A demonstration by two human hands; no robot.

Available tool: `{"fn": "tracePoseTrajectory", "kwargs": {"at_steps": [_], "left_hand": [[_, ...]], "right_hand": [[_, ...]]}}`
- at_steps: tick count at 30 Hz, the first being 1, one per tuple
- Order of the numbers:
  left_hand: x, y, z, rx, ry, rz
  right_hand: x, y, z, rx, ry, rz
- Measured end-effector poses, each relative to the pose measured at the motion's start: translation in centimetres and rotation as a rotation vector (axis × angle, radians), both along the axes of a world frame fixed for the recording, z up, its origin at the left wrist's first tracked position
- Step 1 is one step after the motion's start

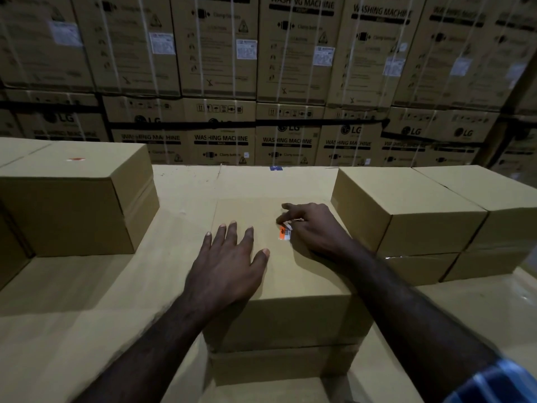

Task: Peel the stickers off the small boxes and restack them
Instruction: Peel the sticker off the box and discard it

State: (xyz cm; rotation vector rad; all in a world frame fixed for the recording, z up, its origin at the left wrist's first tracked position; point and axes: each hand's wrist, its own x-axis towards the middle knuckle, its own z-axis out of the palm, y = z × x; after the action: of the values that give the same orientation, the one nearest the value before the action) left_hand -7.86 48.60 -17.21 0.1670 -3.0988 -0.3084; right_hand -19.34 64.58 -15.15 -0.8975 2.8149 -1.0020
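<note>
We judge peeling step under way: right hand (312, 228) pinches orange sticker (284, 232), frame centre; left hand (229, 266) flat, fingers spread, steadies small box (279, 274). Next: lift slowly, low angle.

open lane ahead between left box (72, 196) and right boxes (412, 210).

Wall of large washing-machine cartons (220, 53) is stacked across 10 to 2 o'clock, printed LG, bound with white straps (232, 45). White labels (246, 49) are stuck on upper cartons. Blue sleeve cuff (494, 382) is seen at 4 o'clock.
</note>
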Motion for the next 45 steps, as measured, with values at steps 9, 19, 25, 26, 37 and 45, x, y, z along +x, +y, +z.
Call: {"fn": "tracePoseTrajectory", "kwargs": {"at_steps": [9,19,25,26,37,45], "left_hand": [[-0.03,-0.11,-0.13,-0.005,0.006,0.000],[-0.05,-0.09,-0.13,-0.007,0.004,-0.001],[-0.14,-0.07,-0.14,-0.015,0.011,0.001],[-0.16,-0.04,-0.12,-0.017,0.009,0.006],[-0.18,-0.04,-0.24,-0.017,0.002,0.011],[-0.07,-0.09,-0.10,-0.012,0.001,-0.001]], "right_hand": [[0.20,0.15,-0.29,-0.076,0.029,-0.070],[0.09,-0.22,0.32,0.029,-0.004,-0.037],[-0.08,-0.25,0.20,0.028,-0.018,-0.036],[-0.14,-0.21,0.14,0.013,-0.016,-0.041],[-0.18,0.16,0.14,-0.013,0.003,-0.010],[0.23,0.02,0.42,-0.059,0.026,-0.019]]}}
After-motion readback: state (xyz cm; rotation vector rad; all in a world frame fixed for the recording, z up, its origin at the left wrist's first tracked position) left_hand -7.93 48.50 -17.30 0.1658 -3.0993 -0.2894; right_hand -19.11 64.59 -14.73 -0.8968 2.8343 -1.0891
